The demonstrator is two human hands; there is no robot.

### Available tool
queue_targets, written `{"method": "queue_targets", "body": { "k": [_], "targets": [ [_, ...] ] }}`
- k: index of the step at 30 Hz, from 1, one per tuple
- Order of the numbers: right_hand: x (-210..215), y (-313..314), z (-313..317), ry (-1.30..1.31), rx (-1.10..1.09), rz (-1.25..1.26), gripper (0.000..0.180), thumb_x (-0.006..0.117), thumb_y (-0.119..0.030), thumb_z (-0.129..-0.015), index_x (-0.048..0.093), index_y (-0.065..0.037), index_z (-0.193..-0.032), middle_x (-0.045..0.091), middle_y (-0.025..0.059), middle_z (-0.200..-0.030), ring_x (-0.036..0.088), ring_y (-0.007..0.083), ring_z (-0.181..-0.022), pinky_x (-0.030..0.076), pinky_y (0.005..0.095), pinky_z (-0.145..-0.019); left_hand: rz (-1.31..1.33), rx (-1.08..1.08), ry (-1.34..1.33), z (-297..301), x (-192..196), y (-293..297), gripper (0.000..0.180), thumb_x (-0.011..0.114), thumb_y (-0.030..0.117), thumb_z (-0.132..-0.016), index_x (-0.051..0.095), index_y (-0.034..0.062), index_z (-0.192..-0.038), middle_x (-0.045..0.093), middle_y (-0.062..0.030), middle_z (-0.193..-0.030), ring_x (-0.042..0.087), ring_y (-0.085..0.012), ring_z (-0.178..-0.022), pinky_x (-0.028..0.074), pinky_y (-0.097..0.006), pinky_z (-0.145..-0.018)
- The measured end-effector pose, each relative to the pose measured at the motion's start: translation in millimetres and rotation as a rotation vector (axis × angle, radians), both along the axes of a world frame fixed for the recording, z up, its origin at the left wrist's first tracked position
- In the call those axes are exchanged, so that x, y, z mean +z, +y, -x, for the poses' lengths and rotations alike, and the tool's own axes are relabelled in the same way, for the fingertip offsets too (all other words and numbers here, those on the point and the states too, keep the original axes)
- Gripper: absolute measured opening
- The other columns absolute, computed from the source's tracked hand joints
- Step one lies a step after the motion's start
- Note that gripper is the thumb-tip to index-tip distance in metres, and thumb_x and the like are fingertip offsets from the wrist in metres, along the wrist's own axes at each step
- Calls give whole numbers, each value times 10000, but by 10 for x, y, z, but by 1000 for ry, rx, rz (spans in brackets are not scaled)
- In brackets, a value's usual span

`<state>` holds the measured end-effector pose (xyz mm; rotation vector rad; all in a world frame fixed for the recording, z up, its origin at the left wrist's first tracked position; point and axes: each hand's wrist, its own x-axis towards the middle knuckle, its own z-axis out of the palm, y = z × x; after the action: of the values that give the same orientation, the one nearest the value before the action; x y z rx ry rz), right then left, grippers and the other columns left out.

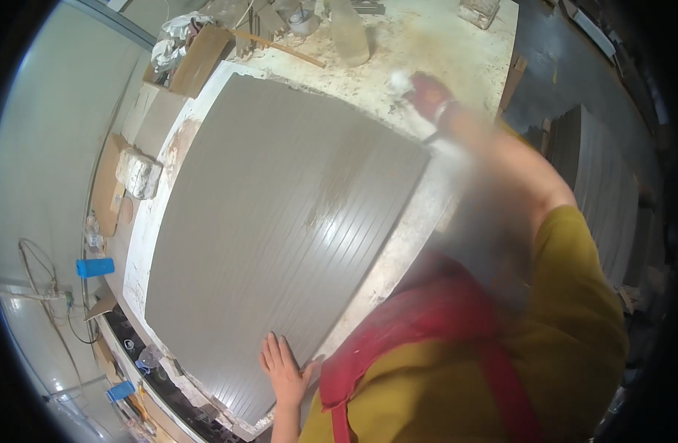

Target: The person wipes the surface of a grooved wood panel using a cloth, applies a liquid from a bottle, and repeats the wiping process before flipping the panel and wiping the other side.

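A large grey panel [265, 214] with fine parallel grooves covers much of the worktable. Bare and spread, my left hand [283, 369] lies with its fingers flat on the near edge of the panel. My right hand [431, 97], in a red glove, is stretched out beyond the panel's far right corner, over the dusty tabletop. Motion blurs it and its fingers look closed. At its fingertips is a small white lump [400, 81], too smeared to name. A damp-looking streak [331, 177] runs along part of the panel.
A cloudy plastic bottle [348, 37] and a small tub [303, 22] stand at the back, near a wooden strip [280, 49]. Cardboard boxes [200, 63], a white-wrapped block [139, 173] and a blue cup [95, 267] line the left. Stacked grey sheets [605, 170] stand at the right.
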<state>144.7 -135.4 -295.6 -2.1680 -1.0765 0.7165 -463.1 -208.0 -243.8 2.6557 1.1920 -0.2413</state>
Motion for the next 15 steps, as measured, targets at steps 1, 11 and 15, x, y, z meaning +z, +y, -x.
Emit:
{"method": "queue_targets", "body": {
  "k": [1, 11, 15],
  "targets": [
    [28, 2, 79, -254, 43, -40, 244, 534, -137, -870, 567, -26, -1084, 634, 99, -925, 611, 174, -858, 497, 311, -705, -71, 43, -18, 102, -69, -44, 965, 740, 428, -651, 287, -38, -1363, 262, -258, -1434, 253, -429, -1317, 162, -539, -1068],
    [394, -154, 1428, 931, 10, -468, 289, 538, -311, -899, 593, -100, -1089, 635, 114, -972, 634, 175, -862, 525, 322, -766, -146, 145, -12, 198, -178, -97, 1006, 781, 382, -599, 280, -16, -1375, 258, -222, -1449, 253, -390, -1332, 180, -521, -1074],
    [-203, -228, -317, -371, -40, -469, 218, 541, -162, -837, 610, -49, -1011, 635, 157, -902, 616, 312, -875, 487, 392, -776, -177, 100, -59, 139, -163, -24, 995, 785, 387, -608, 290, -3, -1379, 267, -209, -1449, 263, -374, -1333, 189, -505, -1077]
  ]
}}
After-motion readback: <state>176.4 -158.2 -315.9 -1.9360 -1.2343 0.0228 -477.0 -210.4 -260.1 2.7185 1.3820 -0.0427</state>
